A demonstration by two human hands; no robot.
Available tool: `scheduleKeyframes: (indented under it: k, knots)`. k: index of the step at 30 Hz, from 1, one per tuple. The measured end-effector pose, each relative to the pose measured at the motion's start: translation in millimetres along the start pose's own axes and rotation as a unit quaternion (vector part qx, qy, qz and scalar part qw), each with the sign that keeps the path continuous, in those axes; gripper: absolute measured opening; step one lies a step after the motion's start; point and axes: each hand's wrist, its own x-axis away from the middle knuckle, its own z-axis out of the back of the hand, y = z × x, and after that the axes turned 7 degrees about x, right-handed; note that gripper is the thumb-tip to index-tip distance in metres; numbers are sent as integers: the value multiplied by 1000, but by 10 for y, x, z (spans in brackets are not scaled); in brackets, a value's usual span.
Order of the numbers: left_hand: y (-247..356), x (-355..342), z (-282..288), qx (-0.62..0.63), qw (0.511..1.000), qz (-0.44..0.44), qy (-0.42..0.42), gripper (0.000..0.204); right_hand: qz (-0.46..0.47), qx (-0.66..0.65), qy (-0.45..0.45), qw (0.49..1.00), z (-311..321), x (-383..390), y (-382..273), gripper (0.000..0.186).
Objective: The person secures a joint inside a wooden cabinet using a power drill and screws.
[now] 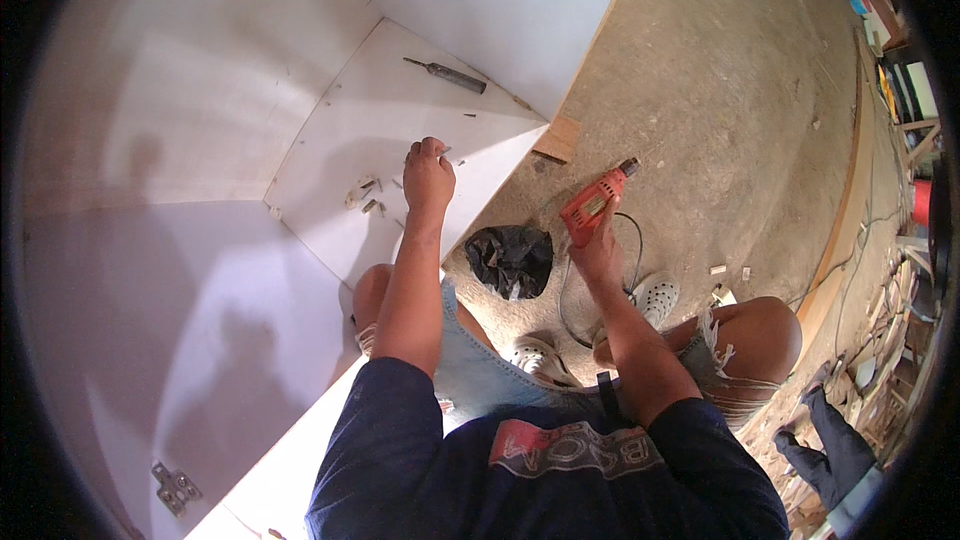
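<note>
My right hand (597,252) grips a red power drill (592,206) by its handle, over the floor, with the chuck pointing away to the upper right. Over the white panel inside a cabinet (350,110), my left hand (430,175) is closed, and a small thin piece (446,151) sticks out from its fingertips; its kind is too small to make out. A few small metal pieces (372,206) lie just left of that hand. Farther off on the same panel rests a dark-handled screwdriver (455,76).
A black plastic bag (510,262) sits on the floor between my legs and the cabinet. The drill's black cord (568,310) loops near my shoes. A wood block (557,140) touches the cabinet corner. A metal hinge (175,488) is at lower left; another person's legs (830,445) show at lower right.
</note>
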Motion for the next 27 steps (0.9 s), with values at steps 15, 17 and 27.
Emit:
scheduleKeyframes:
  k: [15, 17, 27]
  knots:
    - [-137, -127, 938, 103, 988, 116, -1, 18, 34, 154, -174, 972, -177, -332, 392, 130]
    - [-120, -69, 1163, 100, 987, 129, 1, 17, 57, 180, -192, 963, -192, -371, 365, 130]
    - [-544, 530, 1318, 4, 980, 125, -156, 18, 34, 197, -243, 949, -94, -417, 123, 111]
